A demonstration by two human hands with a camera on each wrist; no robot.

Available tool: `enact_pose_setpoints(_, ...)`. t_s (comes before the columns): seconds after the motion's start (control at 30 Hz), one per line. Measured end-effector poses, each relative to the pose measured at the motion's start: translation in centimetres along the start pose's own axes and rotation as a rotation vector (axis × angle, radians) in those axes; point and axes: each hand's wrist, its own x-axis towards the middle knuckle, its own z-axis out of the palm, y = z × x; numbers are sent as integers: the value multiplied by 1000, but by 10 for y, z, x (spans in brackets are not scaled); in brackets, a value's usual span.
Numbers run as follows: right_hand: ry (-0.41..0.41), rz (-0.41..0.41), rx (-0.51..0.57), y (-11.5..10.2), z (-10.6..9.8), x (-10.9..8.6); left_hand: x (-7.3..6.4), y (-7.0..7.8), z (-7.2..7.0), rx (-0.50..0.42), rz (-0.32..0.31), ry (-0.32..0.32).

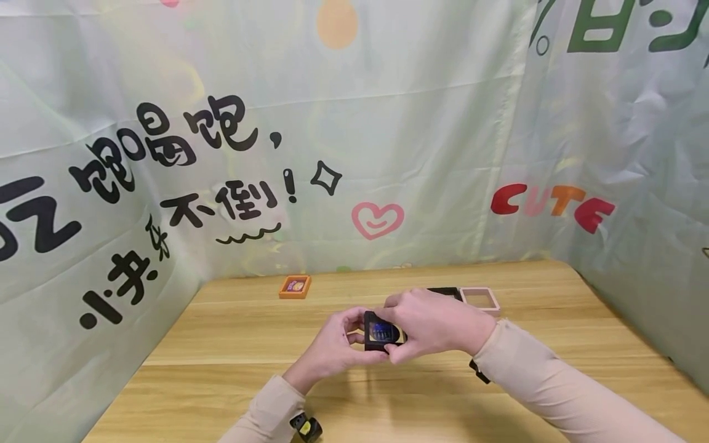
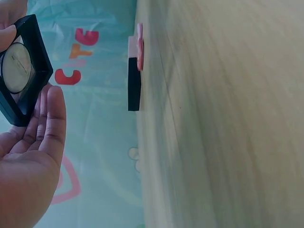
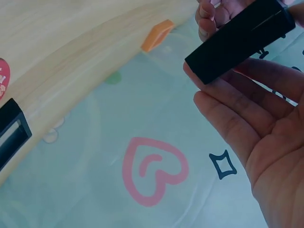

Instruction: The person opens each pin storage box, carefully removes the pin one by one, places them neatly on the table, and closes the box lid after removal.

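A small square black display frame [image 1: 368, 332] is held up above the table between both hands. Inside its window sits a round disc, dark blue in the head view and pale in the left wrist view [image 2: 16, 68]. My left hand [image 1: 331, 346] grips the frame's left side with thumb and fingers. Across from it, my right hand [image 1: 429, 323] pinches the right side and hides part of it. In the right wrist view the frame [image 3: 237, 42] appears edge-on, its lower side against the right fingers.
An orange frame [image 1: 282, 294] with a purple picture lies at the table's back left. Behind the right hand lie another black frame [image 1: 443, 290], partly hidden, and a pink frame [image 1: 496, 306] beside it. Printed cloth [image 1: 432, 184] walls the wooden table [image 1: 221, 369] behind and at the sides.
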Motion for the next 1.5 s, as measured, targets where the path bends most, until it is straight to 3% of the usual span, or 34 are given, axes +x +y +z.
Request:
enact_pose_setpoints(0.3,48,-41,-137,-1,6,0,-1,-3,-2,10,-4,12)
enact_pose_setpoints(0.9,44,-49,-141,-2,8,-1,0,-6,-1,-41,-22,25)
enact_pose_setpoints(1.13,40,-37,-43,1,4,-3,1,-5,0,-46,-17,6)
enact_pose_setpoints(1.5,-28,95,236,11,0,-2,1,-4,0,-67,-52,-10)
